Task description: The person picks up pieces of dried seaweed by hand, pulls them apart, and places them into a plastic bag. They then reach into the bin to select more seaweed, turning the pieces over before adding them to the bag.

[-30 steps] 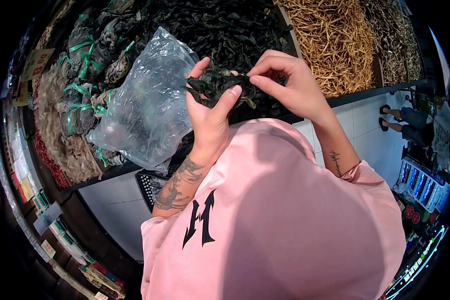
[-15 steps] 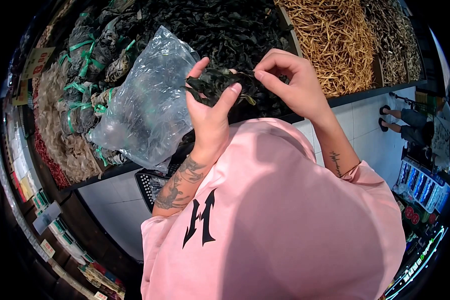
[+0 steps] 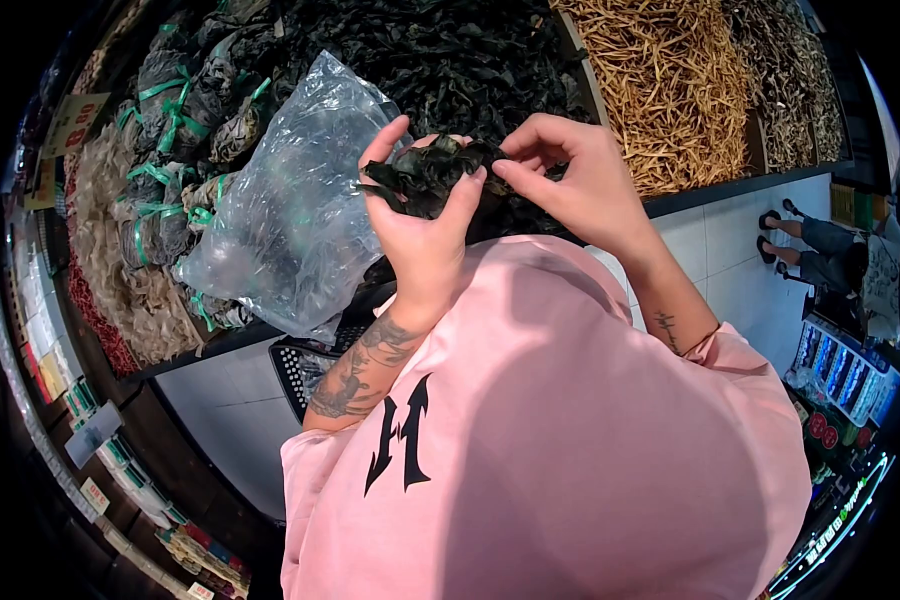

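Note:
A clump of dark green dried seaweed (image 3: pixel 425 178) rests in my left hand (image 3: pixel 418 235), held between the thumb and the curled fingers. At the clump's right edge, my right hand (image 3: pixel 585 180) pinches a bit of the seaweed between thumb and forefinger. Behind both hands spreads a large heap of the same dark seaweed (image 3: pixel 450 60). A clear plastic bag (image 3: pixel 290 200) lies just left of my left hand, on the goods; whether anything is inside is hard to make out.
Grey bundles tied with green string (image 3: pixel 165 120) lie at the left. Thin golden dried strips (image 3: pixel 660 90) fill a bin at the right. A black basket (image 3: pixel 290 375) sits below the counter edge. Another person (image 3: pixel 840 255) is in the aisle at far right.
My right hand has moved left and slightly down, closer to my left thumb. The strand it stretched out to the right is now drawn in against the clump.

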`<state>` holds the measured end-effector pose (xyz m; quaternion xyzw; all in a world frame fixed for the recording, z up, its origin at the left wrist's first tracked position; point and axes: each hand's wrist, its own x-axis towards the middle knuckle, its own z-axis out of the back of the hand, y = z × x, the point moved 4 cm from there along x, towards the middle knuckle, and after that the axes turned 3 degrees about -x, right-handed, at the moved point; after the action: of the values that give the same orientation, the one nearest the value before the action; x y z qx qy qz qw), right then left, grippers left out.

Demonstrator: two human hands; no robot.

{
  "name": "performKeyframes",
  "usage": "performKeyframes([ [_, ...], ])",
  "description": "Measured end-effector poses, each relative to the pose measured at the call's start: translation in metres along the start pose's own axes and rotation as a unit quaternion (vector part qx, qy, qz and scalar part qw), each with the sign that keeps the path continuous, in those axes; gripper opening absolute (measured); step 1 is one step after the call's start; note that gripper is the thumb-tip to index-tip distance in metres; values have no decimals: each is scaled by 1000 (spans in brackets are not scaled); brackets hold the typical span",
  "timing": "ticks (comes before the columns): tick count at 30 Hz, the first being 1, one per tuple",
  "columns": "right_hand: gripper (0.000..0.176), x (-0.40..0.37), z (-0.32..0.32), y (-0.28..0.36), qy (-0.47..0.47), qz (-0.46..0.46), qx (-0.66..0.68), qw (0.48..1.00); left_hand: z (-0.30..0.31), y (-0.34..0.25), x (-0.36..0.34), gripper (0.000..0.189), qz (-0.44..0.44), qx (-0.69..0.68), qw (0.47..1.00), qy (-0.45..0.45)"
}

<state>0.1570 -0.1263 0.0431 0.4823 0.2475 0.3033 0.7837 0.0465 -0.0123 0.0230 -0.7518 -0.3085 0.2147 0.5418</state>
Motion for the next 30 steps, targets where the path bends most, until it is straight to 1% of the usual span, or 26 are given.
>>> performKeyframes([
  [2, 14, 0, -1, -3, -14, 23, 25, 999, -1, 0, 0, 64, -2, -5, 1000, -2],
  [5, 12, 0, -2, -6, -10, 7, 52, 999, -1, -1, 0, 64, -11, -3, 1000, -4],
  [6, 12, 0, -2, -7, -10, 6, 52, 999, -1, 0, 0, 64, -2, -13, 1000, -7],
  [8, 10, 1, -4, -14, 22, -18, 113, 993, 0, 1, 1, 64, 7, -23, 1000, -10],
  [10, 10, 1, -6, -15, 16, -19, 131, 991, 1, 4, 2, 64, 23, -54, 998, -20],
  [12, 9, 1, -6, -18, 9, -20, 149, 989, 1, 3, 2, 64, 31, -53, 998, -24],
  [14, 10, 2, -8, -21, 20, -17, 209, 978, 2, 2, 2, 64, 40, -52, 997, -29],
  [18, 10, 3, -8, -23, 41, -28, 242, 969, 2, 5, 3, 63, 60, -88, 994, -29],
  [20, 10, 3, -9, -25, 51, -31, 284, 957, 3, 6, 4, 62, 62, -97, 993, -31],
  [22, 10, 4, -10, -27, 51, -31, 292, 955, 4, 9, 4, 62, 83, -107, 990, -42],
  [30, 11, 6, -7, -27, 53, -48, 332, 940, 7, 12, 4, 61, 93, -120, 987, -52],
])
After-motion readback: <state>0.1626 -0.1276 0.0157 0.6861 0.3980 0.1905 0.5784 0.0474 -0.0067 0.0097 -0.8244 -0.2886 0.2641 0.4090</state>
